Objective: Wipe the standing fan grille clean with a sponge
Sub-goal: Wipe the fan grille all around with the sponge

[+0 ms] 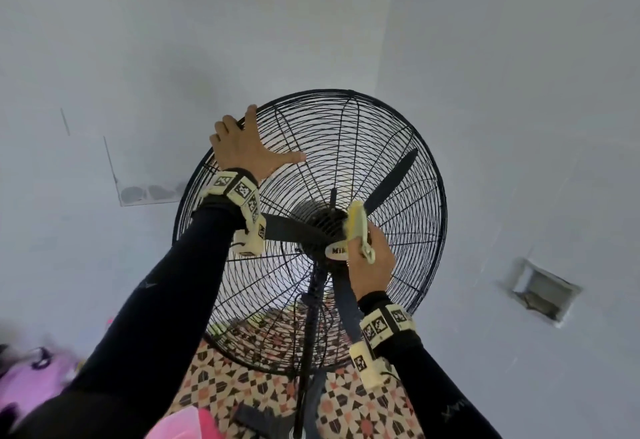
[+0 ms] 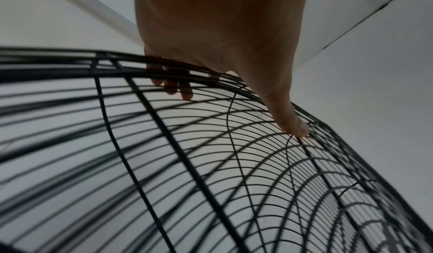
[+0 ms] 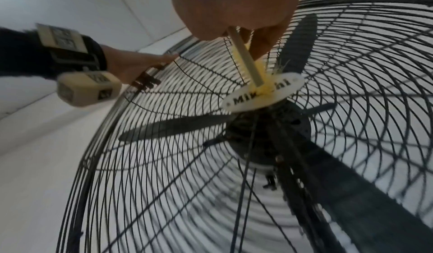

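A black wire fan grille on a standing fan fills the middle of the head view. My left hand holds its upper left rim. The fingers curl over the edge and show behind the wires, while the thumb lies stretched along the front face. My right hand grips a yellow sponge on a cream handle. The sponge presses against the grille centre, just above the white oval badge. Dark blades sit still behind the wires.
The fan's pole runs down to a patterned tile floor. Pink objects lie at the lower left and bottom edge. White walls meet in a corner behind the fan, with a small recess at the right.
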Demonstrator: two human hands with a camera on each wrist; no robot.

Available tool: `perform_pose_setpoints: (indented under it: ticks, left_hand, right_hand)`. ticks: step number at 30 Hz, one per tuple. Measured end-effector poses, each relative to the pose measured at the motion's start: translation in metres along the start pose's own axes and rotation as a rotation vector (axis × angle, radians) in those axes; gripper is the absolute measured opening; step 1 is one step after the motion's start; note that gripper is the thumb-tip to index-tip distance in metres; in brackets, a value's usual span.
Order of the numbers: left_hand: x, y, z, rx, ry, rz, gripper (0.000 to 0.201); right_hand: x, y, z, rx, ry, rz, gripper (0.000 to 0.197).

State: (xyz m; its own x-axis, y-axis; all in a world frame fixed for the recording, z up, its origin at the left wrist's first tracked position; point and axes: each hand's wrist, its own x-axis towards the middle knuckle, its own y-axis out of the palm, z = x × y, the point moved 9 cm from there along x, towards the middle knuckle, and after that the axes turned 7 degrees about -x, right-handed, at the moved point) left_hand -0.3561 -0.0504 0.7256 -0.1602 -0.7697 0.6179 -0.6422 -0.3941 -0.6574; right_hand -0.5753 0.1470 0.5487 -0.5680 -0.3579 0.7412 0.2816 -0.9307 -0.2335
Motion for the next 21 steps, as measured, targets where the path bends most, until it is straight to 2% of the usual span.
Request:
perform_pose_setpoints:
  ticks: [4, 7, 9, 11, 13, 14, 18, 19, 21]
  left_hand:
    - [-0.016, -0.004, -0.006, 0.014, -0.026, -0.042, 0.145]
    - [-0.022, -0.005, -0.005, 0.031, -0.04, -0.031, 0.145]
    - [-0.019, -0.005, -0.003, 0.027, -0.04, -0.001, 0.146]
    - [-0.014, -0.003, 0.001, 0.018, -0.04, 0.024, 0.147]
    - [-0.011, -0.001, 0.005, 0.015, -0.042, 0.038, 0.146]
    - [-0.011, 0.0, 0.007, 0.011, -0.037, 0.043, 0.145]
    - [-0.019, 0.001, 0.02, -0.046, -0.001, 0.046, 0.134]
    - [-0.023, 0.0, 0.025, -0.068, 0.013, 0.032, 0.129]
    - [-0.035, 0.001, 0.04, -0.118, 0.028, 0.006, 0.12]
  right_hand:
    - [-0.011, 0.004, 0.009, 0.104, -0.028, 0.059, 0.025]
    - [-0.013, -0.014, -0.017, 0.088, 0.097, -0.116, 0.033]
    - [-0.016, -0.018, -0.033, 0.002, 0.195, -0.159, 0.027]
    - [-0.022, -0.006, -0.03, -0.028, 0.185, -0.048, 0.027]
    - [-0.03, 0.004, -0.017, 0.073, 0.101, 0.124, 0.028]
    - [-0.033, 0.004, -0.018, 0.121, 0.106, 0.169, 0.028]
    - [-0.036, -0.024, -0.042, 0.212, 0.218, 0.085, 0.045]
    - [-0.037, -0.028, -0.043, 0.187, 0.198, 0.09, 0.043]
    - [-0.042, -0.023, -0.037, 0.078, 0.116, 0.184, 0.024]
